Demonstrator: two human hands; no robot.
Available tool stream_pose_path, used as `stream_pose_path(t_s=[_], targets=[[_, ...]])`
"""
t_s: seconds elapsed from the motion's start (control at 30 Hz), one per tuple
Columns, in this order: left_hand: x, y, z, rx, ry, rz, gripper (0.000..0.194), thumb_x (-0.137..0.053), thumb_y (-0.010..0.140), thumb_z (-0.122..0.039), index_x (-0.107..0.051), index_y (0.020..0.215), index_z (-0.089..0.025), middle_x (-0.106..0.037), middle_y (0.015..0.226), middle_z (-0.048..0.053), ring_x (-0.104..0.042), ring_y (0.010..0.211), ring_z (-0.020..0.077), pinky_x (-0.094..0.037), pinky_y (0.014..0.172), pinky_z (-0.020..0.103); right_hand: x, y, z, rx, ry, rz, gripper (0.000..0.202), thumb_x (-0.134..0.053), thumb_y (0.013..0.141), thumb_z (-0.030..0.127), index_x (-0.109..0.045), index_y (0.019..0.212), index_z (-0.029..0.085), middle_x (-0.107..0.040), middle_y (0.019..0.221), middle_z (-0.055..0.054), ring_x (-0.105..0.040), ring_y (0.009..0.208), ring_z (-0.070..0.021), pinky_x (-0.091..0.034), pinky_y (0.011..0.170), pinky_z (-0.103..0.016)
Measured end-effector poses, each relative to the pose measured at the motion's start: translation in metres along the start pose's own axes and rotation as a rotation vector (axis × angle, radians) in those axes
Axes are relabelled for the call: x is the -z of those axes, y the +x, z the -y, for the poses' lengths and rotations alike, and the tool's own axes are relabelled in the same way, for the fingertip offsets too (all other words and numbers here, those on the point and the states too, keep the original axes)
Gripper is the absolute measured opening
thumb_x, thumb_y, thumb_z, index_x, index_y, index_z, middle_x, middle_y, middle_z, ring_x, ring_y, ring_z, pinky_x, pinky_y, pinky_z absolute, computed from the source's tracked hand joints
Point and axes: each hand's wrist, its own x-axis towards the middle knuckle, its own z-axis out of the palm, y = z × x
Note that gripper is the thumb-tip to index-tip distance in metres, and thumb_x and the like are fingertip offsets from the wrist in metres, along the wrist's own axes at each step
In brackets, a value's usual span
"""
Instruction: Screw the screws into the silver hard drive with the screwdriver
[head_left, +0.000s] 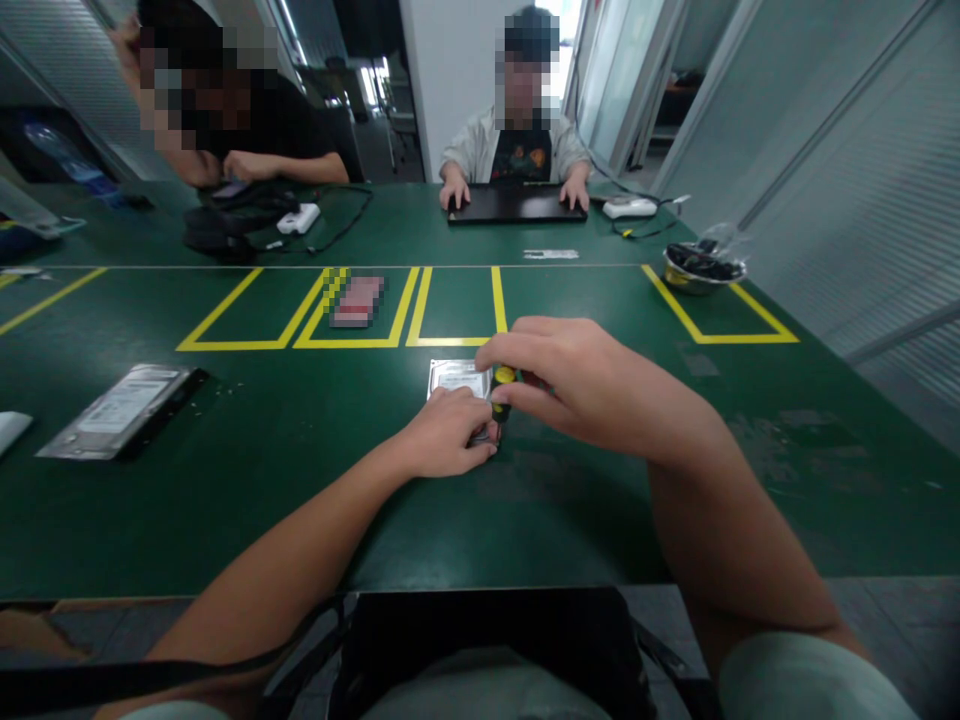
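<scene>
A silver hard drive (455, 374) with a white label lies on the green table in front of me, its near part covered by my fingers. My left hand (448, 432) is closed around the drive's near side and presses it against the table. In my right hand (574, 380) is a screwdriver with a yellow and black handle (504, 376), pinched between thumb and fingers. It stands roughly upright at the drive's right edge. Its tip is hidden, so I cannot tell whether it sits in a screw.
Another hard drive (120, 405) lies at the left, with small bits (217, 395) scattered beside it. Yellow tape (345, 344) marks areas on the table, one with a pinkish item (358, 301). A metal bowl (703, 275) holds dark things. Two people sit opposite, one at a closed laptop (517, 205).
</scene>
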Motion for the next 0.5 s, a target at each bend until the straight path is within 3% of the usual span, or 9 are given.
stream_pose_path(t_s=[0.17, 0.3, 0.5], targets=[[-0.0017, 0.0008, 0.001, -0.001, -0.013, 0.012, 0.014, -0.061, 0.079, -0.034, -0.065, 0.081, -0.02, -0.065, 0.08, 0.002, -0.055, 0.088, 0.0234, -0.035, 0.076, 0.035, -0.0051, 0.0034, 0.0001, -0.014, -0.029, -0.028, 0.014, -0.054, 0.091, 0.018, -0.066, 0.089, 0.012, -0.059, 0.093, -0.008, -0.051, 0.082, -0.0168, -0.035, 0.072, -0.027], [-0.0016, 0.001, 0.0013, -0.012, -0.018, -0.005, 0.013, -0.062, 0.079, -0.034, -0.064, 0.081, -0.021, -0.066, 0.083, 0.002, -0.055, 0.089, 0.0233, -0.035, 0.077, 0.036, -0.0056, 0.0025, -0.001, 0.0, -0.022, -0.045, 0.016, -0.052, 0.091, 0.015, -0.067, 0.096, 0.013, -0.059, 0.093, -0.007, -0.052, 0.082, -0.0166, -0.036, 0.073, -0.028], [-0.0008, 0.0003, 0.0012, -0.016, -0.029, -0.017, 0.011, -0.062, 0.08, -0.033, -0.063, 0.081, -0.022, -0.064, 0.081, 0.0, -0.055, 0.087, 0.0223, -0.033, 0.075, 0.036, -0.0009, -0.0002, -0.0008, 0.034, 0.033, -0.027, 0.018, -0.051, 0.09, 0.013, -0.069, 0.09, 0.014, -0.062, 0.095, -0.008, -0.056, 0.086, -0.0172, -0.041, 0.077, -0.029]])
